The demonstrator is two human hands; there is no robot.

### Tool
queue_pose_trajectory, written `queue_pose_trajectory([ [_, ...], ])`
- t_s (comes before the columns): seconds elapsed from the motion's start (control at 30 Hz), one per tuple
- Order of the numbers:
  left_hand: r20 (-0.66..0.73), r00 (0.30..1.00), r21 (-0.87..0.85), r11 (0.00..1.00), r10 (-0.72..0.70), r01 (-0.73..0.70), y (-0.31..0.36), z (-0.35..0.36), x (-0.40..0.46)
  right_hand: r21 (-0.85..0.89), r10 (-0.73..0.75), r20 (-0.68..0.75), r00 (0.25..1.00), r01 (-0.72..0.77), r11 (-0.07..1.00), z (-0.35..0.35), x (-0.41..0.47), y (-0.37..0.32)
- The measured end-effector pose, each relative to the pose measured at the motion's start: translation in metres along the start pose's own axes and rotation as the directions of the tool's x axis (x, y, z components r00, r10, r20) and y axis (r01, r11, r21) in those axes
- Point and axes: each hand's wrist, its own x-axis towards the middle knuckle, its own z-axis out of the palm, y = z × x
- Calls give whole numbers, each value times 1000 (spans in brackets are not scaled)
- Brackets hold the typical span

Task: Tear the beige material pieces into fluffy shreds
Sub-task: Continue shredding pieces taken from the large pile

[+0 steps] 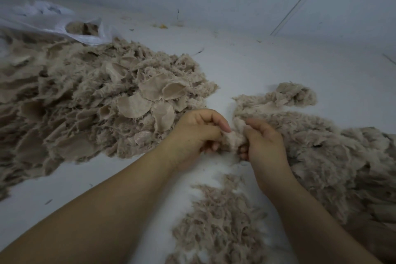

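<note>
Both hands are low over the white surface (267, 66), working between the heaps. My left hand (194, 135) and right hand (264, 141) each pinch one side of a single beige piece (232, 138), fingers curled into it, knuckles facing each other. The piece bridges the small gap between the hands, bunched and already fuzzy at the edges. I hold it close to both thumbs so the pull goes straight into the fibres, not along a loose flap.

The big pile (96, 100) lies to my left, touching the back of the left hand's knuckles. It mixes flat rounded patches with ragged bits, so I read it as stock not yet done, kept within easy reach. The heap on the right (334, 163) looks softer and woollier, and it runs right up beside the right hand. I judge that to be where finished shreds go. A thinner scatter of shreds (220, 218) lies on the surface below the hands, between my forearms, probably fallout from the pulling.

Far left, a clear plastic bag (64, 25) lies open with more beige stuff showing in its mouth, well apart from the hands.

The left pile is large, so the job seems far from over. The next pull wants the hands moving apart.
</note>
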Motion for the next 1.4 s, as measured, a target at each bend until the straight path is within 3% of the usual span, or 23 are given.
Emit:
queue_pose_trajectory([
  [0.1, -130, 991, 79, 996, -19, 29, -5, -2, 5, -55, -28, 80, 996, 33, 998, 1, -4, -1],
  [0.2, -96, 995, 89, 995, -30, 38, -6, -1, 6, -81, -45, 114, 993, 54, 995, 2, -9, -2],
  [0.33, -65, 998, 284, 959, 19, 0, -10, 1, 7, 71, -80, 68, 995, 75, 995, 2, -9, -5],
  [0.4, -86, 995, 314, 949, 56, -26, -12, 2, 8, 98, -85, 119, 989, 74, 992, 3, -8, -4],
  [0.53, -159, 974, 241, 963, 163, -122, -14, 3, 7, -139, -100, 229, 968, 134, 981, 5, -5, 4],
  [0.67, -240, 945, 172, 968, 221, -183, -14, 4, 11, -175, -112, 182, 977, 144, 974, 2, -3, 7],
  [0.73, -218, 961, 162, 977, 172, -138, -14, 2, 12, -162, -115, 143, 983, 137, 977, 1, -2, 8],
  [0.83, -72, 997, 170, 985, -25, 37, -12, 3, 8, -82, -113, 133, 985, 125, 989, 1, -4, 7],
  [0.9, -65, 997, 179, 982, -49, 60, -11, 4, 7, -115, -155, 116, 981, 169, 979, 0, -5, 5],
  [1.07, -247, 966, 105, 993, 77, -53, -12, 4, 8, -168, -187, 45, 981, 191, 967, -2, -3, 6],
  [1.2, -344, 928, 47, 989, 147, -139, -8, 1, 9, -114, -134, -10, 991, 132, 985, -3, -2, 7],
  [1.27, -346, 920, 77, 983, 183, -167, -7, 3, 7, -134, -131, 27, 991, 133, 982, -3, -3, 7],
  [1.4, -330, 912, 126, 969, 244, -214, -8, 8, 5, -18, -153, 170, 973, 159, 987, -1, -7, 3],
])
